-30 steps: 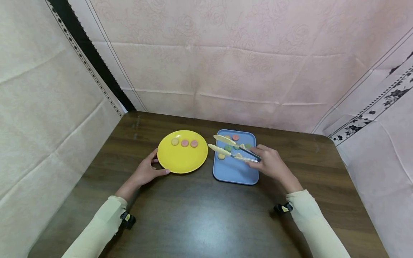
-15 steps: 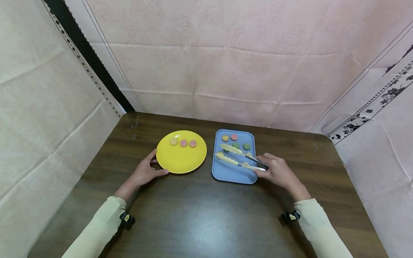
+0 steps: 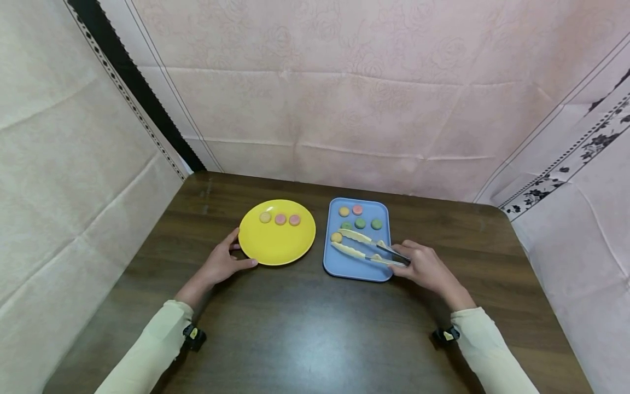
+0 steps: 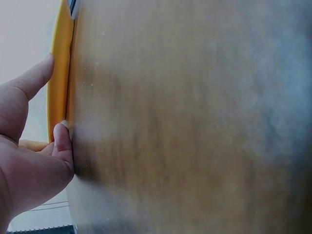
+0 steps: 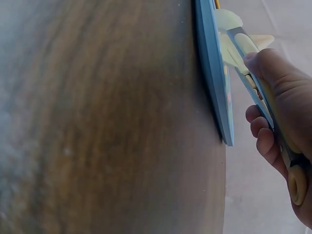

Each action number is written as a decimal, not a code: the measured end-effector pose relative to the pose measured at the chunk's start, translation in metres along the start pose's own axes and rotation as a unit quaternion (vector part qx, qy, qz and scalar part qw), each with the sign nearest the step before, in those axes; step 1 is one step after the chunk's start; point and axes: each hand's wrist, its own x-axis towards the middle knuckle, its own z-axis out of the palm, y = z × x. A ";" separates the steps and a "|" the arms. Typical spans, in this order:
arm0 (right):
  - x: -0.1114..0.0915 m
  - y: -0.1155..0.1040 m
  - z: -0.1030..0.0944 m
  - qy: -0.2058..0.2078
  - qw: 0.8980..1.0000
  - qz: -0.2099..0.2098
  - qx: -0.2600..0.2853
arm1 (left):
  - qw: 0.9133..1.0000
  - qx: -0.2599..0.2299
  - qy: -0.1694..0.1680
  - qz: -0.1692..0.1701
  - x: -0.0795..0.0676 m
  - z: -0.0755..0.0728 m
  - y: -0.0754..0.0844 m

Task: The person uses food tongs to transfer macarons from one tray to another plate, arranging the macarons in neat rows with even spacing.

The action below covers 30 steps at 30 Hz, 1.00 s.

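My left hand (image 3: 221,264) holds the rim of a round yellow plate (image 3: 275,249), thumb at the near edge and fingers along the left side. On the plate lie one pale yellow (image 3: 265,217) and two pink small round pieces (image 3: 280,219), macaron-like, in a row. My right hand (image 3: 427,272) grips a pair of tongs (image 3: 376,260) with cream tips, spread apart, low over a blue tray (image 3: 356,272). The tips lie either side of a yellow round piece (image 3: 337,237) at the tray's left. In the right wrist view, the thumb presses the upper arm of the tongs (image 5: 263,90).
Farther back in the tray are another yellow piece (image 3: 344,211), a pink one (image 3: 357,209) and several green ones (image 3: 376,224). The dark wooden table (image 3: 275,323) meets a pale patterned cloth (image 3: 359,137) behind and at both sides.
My right hand has drawn the tongs right and toward me, then lowered them until the tips flank the yellow piece. The left hand stays on the plate.
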 end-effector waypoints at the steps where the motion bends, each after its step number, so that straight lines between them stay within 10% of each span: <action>1: -0.001 0.000 0.000 -0.002 1.000 0.001 0.000 | 1.000 0.000 0.000 0.001 0.000 0.000 0.000; 30: 0.010 -0.005 -0.004 0.023 0.999 -0.025 0.003 | 1.000 0.002 -0.002 -0.003 0.001 0.000 -0.001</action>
